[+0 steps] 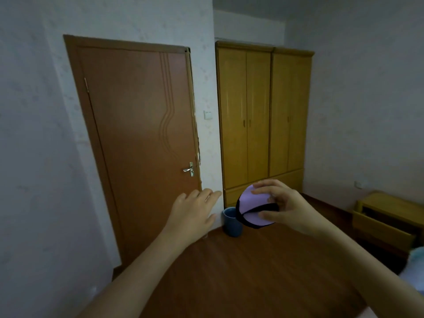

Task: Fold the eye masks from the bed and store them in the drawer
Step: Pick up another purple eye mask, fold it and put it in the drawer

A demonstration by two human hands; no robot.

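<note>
My right hand [283, 206] holds a folded lilac eye mask [253, 208] with black edging, up in the air in front of me. Thumb below and fingers on top pinch the two halves together. My left hand [193, 211] hovers to the left of the mask with fingers spread and nothing in it. A wooden bedside cabinet [387, 220] stands at the right, and its drawer [383, 232] is pulled out. A pale corner of the bed [415, 269] shows at the right edge.
A brown door [137, 138] is shut at the left. A yellow wooden wardrobe [263, 115] stands against the far wall. A blue bin [232, 222] sits on the dark wood floor [252, 271] near the wardrobe's corner.
</note>
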